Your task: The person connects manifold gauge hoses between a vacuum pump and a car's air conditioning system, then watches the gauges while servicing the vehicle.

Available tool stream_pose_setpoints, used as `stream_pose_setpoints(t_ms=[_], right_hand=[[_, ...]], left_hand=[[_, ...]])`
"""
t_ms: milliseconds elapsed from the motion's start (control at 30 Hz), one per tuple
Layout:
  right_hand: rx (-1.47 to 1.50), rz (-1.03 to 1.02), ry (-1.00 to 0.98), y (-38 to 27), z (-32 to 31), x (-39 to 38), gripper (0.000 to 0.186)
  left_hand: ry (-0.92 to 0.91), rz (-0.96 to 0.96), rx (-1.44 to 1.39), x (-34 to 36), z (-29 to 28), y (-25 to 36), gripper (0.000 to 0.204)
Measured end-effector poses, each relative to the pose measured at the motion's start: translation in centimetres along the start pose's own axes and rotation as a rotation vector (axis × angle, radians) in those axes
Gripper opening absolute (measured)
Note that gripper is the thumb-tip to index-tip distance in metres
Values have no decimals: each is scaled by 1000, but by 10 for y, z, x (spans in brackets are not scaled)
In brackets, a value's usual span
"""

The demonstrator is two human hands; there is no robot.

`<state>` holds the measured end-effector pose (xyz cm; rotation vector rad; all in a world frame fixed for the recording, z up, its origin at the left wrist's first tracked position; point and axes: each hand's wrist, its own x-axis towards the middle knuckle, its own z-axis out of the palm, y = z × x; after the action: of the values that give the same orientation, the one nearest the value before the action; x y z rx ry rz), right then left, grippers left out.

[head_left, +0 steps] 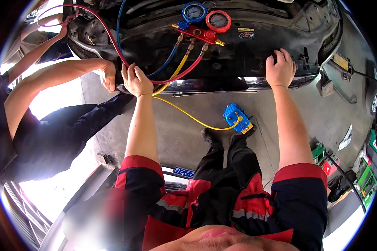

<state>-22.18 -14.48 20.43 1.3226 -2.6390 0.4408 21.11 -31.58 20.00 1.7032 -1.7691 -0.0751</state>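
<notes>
My left hand (137, 80) rests on the front edge of the car's black front panel (238, 62), its fingers stretched out over the red hose where it meets the edge. Well to the right, my right hand (280, 69) lies on the same panel, thumb apart and fingers slightly bent, holding nothing. Between them, farther back, lies a manifold gauge set (199, 33) with a blue gauge (194, 12) and a red gauge (218, 21). A blue hose (167, 62), a yellow hose (181, 67) and a red hose (190, 70) run from it toward my left hand.
The yellow hose drops to a blue vacuum pump (236, 117) on the floor near my feet. At the left a co-worker's arm (63, 77) reaches to the car's edge; another person's hands show behind. Tools and a green-red case (329, 163) stand at right.
</notes>
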Motion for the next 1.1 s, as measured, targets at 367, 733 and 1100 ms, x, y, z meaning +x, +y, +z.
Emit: stream_pose_setpoints(t_ms=[367,733,1100], right_hand=[[-17,1,-1,-2,-1,1,33],[-40,-29,2,-4,-2,1,32],[-13,-26,-7,-2,-2,2,32]], left_hand=[[17,42,26,2,4,-1,29],[18,70,44,2,6,-11,27],[26,54,37,1,3,-5,27]])
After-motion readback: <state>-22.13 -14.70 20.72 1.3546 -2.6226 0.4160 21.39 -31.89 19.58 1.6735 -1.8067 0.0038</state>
